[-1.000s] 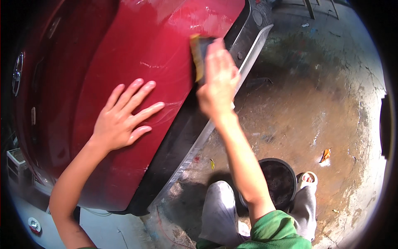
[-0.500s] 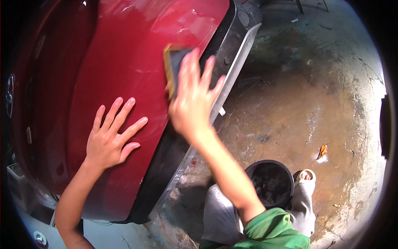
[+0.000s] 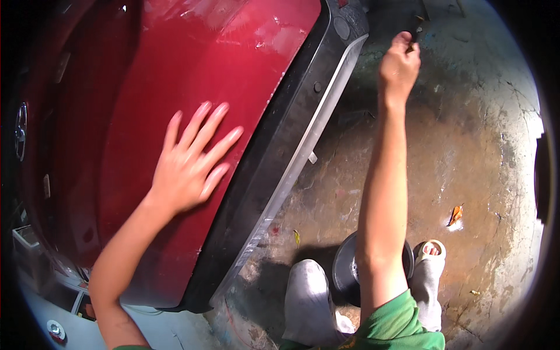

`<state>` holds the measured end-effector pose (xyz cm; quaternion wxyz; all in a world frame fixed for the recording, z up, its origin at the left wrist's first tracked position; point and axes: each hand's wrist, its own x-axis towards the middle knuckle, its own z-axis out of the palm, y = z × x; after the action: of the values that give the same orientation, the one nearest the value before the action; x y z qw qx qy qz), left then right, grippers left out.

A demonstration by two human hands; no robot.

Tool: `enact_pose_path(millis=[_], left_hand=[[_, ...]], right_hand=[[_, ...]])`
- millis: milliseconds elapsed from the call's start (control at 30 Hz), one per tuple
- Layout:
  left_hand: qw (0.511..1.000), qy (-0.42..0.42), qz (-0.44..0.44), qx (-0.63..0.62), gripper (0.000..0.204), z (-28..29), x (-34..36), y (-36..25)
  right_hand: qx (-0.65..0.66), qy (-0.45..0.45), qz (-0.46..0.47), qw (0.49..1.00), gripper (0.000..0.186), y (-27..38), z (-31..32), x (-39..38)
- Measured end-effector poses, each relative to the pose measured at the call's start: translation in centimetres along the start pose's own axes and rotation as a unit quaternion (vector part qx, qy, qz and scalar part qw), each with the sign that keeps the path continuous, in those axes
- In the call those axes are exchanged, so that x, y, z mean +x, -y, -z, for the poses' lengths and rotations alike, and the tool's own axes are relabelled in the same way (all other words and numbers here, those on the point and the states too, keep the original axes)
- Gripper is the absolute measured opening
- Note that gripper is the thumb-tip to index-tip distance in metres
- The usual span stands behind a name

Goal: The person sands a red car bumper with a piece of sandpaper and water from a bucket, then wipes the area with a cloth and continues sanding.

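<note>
My left hand (image 3: 185, 166) lies on the wet red car panel (image 3: 192, 76), its fingers spread and nothing in them. Out over the floor, past the black bumper (image 3: 274, 154), my right arm is stretched far forward. At its end my right hand (image 3: 400, 65) is closed around a dark sponge (image 3: 416, 35), of which only a small dark part and a yellowish edge show beyond the fingers. Between my legs stands a black bucket (image 3: 345, 271), partly covered by my right forearm.
Stained concrete floor (image 3: 455, 140) runs along the right of the car, with a dry brown leaf (image 3: 455, 215) on it. A silver strip (image 3: 318, 125) borders the bumper, and a small white tab (image 3: 312, 157) juts from it. My sandalled foot (image 3: 431, 251) is beside the bucket.
My right hand has left the red panel with the sponge and swung right and forward over the floor, its fingers now closed. My left hand has slid up and right on the panel.
</note>
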<state>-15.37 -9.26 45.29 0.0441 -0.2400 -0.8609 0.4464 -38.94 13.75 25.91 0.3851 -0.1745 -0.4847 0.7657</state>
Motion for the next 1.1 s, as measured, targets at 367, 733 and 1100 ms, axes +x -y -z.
enact_pose_path(millis=[367,733,1100], left_hand=[[0.983,-0.171,-0.062,0.038,0.044,-2.9,12.0,1.8],[0.994,0.026,0.046,0.1,0.057,1.6,-18.9,1.7],[0.974,-0.059,0.219,-0.003,0.065,5.0,-22.9,7.5]], right_hand=[[0.038,0.194,0.008,0.98,0.045,2.5,-1.9,-10.2],[-0.063,0.439,0.31,0.841,0.088,9.2,3.2,-33.2],[-0.145,0.337,0.293,0.883,0.089,10.6,-2.9,-28.2]])
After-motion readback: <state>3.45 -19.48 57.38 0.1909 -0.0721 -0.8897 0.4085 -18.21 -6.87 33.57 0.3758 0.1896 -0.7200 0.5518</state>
